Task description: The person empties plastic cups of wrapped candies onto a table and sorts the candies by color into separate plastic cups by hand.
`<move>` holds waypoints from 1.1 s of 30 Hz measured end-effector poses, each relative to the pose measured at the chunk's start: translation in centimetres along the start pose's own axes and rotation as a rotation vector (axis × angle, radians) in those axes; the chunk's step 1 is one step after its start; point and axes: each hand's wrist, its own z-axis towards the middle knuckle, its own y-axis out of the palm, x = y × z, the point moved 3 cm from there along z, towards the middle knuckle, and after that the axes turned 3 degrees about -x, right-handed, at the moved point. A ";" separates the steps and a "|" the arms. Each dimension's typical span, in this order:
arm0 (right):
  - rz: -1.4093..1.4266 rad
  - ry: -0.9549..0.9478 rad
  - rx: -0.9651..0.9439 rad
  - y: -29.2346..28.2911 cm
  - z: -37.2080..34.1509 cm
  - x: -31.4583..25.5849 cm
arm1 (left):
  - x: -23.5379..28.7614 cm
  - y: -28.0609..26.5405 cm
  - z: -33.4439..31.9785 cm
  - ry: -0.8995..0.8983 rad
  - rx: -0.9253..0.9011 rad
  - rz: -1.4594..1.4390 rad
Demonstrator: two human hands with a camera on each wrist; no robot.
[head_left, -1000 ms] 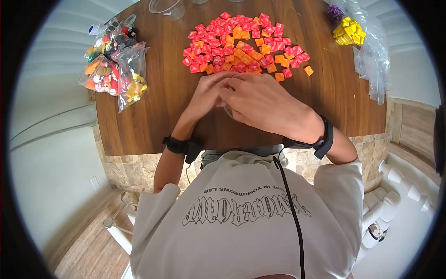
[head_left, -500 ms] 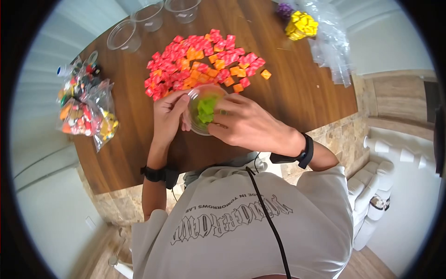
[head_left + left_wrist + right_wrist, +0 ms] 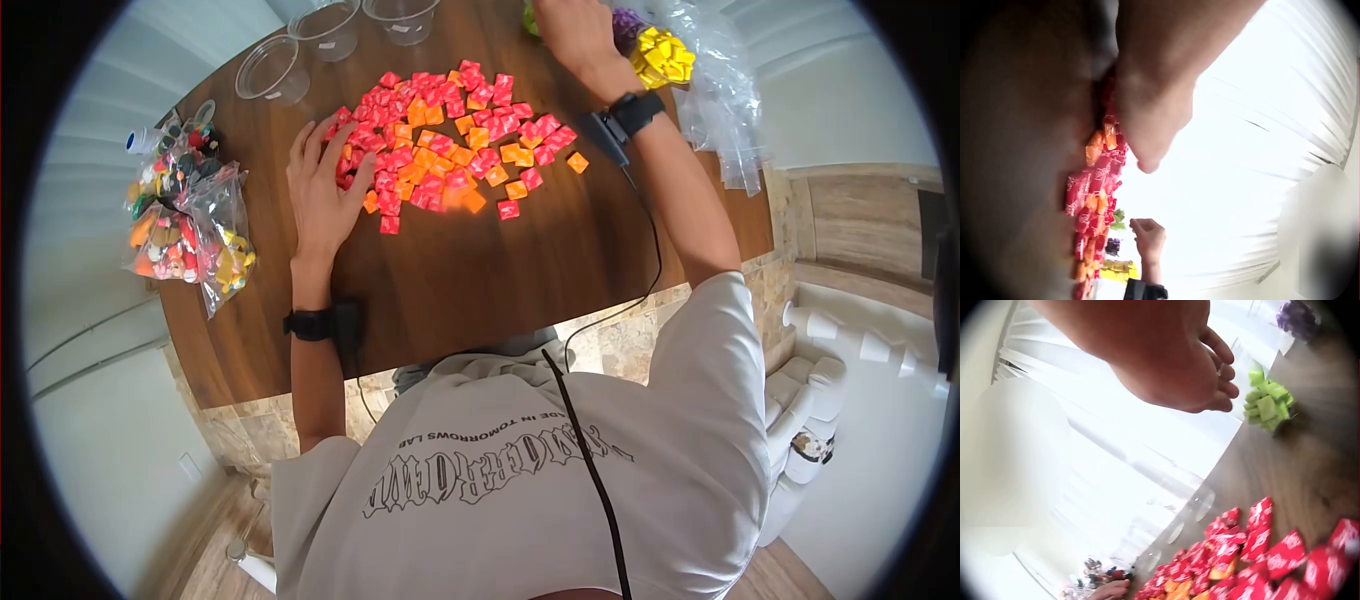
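My left hand [image 3: 325, 195] rests at the left edge of a pile of red and orange wrapped candies [image 3: 430, 150], its fingers spread over the outermost ones. Far across the table, my right hand [image 3: 578, 38] is stretched out beside a green gift bow [image 3: 530, 18]. In the right wrist view the green bow [image 3: 1268, 403] sits on the wood, a small gap away from loosely bent fingers that hold nothing. A purple bow [image 3: 627, 28] and a yellow bow [image 3: 662, 58] lie just right of that hand.
Clear plastic cups [image 3: 272, 72] stand along the far left edge. Bags of small toy figures [image 3: 185, 225] lie at the left, and clear plastic bags [image 3: 722, 100] at the right edge. A cable [image 3: 655, 240] runs from the right wrist over the table edge.
Both hands were together around a clear cup with the green bow at it. They have parted: the right went far forward with the bow, the left moved left to the candies.
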 end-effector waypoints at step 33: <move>0.771 -0.518 -0.248 -10.1 -19.4 -11.0 | -5.2 1.8 -2.4 -0.475 0.200 -0.749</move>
